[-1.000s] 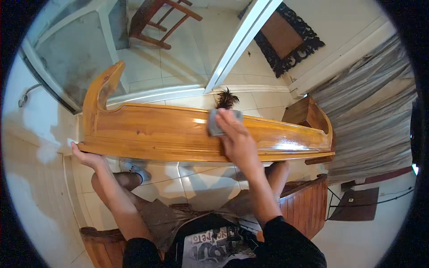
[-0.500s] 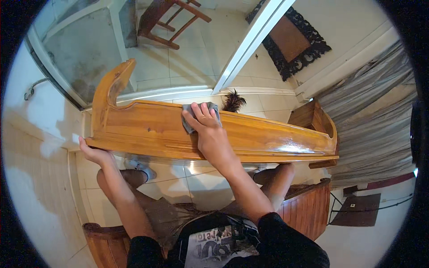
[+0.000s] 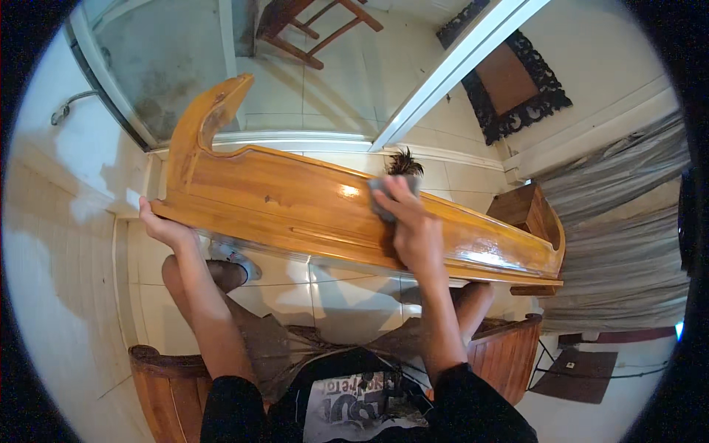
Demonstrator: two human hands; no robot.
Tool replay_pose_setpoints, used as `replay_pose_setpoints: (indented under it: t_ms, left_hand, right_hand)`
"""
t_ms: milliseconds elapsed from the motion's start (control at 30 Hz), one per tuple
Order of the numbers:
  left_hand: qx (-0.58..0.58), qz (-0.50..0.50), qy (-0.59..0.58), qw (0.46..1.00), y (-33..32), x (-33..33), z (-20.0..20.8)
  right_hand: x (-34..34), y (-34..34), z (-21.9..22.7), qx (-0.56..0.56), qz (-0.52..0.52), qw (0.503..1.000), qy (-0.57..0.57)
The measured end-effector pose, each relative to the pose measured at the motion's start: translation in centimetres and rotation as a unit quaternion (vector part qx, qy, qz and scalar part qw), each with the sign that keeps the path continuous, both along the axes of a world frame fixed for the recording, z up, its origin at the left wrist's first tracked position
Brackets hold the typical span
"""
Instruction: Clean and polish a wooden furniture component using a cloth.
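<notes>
A long, glossy, orange-brown wooden furniture piece [image 3: 295, 196] lies across in front of me, its left end higher than its right. A tall curved scroll rises at its left end. My left hand [image 3: 166, 227] grips the lower left corner, fingers partly hidden behind the wood. My right hand [image 3: 415, 225] presses a grey cloth [image 3: 382, 199] against the broad face, right of the middle; the fingers lie over the cloth and are a little blurred.
A dark feather duster [image 3: 405, 162] shows behind the wood's far edge. Beyond are a white door frame [image 3: 443, 81], a wooden chair [image 3: 310, 44] and a black ornate frame [image 3: 509, 81]. Grey curtains [image 3: 613, 214] hang at right. A slatted wooden seat [image 3: 502, 354] is beneath me.
My right hand has slid the cloth to the right along the wood. The wooden piece now slants more, its left end raised with my left hand. The view has shifted slightly.
</notes>
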State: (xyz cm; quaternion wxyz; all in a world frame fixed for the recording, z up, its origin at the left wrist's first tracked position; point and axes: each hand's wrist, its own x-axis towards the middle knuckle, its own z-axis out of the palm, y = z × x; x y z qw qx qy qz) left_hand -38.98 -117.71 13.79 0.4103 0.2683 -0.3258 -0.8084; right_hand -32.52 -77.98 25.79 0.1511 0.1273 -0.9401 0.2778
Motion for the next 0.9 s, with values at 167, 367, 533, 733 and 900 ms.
replay_pose_setpoints:
  t_ms: [167,367,533,733,900]
  left_hand:
    - [-0.01,0.035,-0.025,0.999,0.7,0.0,0.9]
    - [-0.01,0.034,-0.004,0.999,0.4,-0.1,0.3]
    - [0.014,0.029,-0.009,0.999,0.9,0.0,0.8]
    - [-0.012,0.026,-0.019,0.999,1.3,-0.1,1.9]
    - [-0.026,0.019,-0.037,0.999,0.5,0.0,0.5]
  right_hand:
    - [-1.8,-2.8,0.4,0.05,0.191,0.98,0.0]
    - [1.6,4.7,2.9,0.113,0.205,0.963,-0.135]
    - [0.4,3.3,2.3,0.09,0.244,0.959,-0.112]
    - [-3.2,-3.7,0.9,0.089,0.351,0.929,-0.08]
    - [-2.0,-0.2,3.3,0.129,0.337,0.922,-0.139]
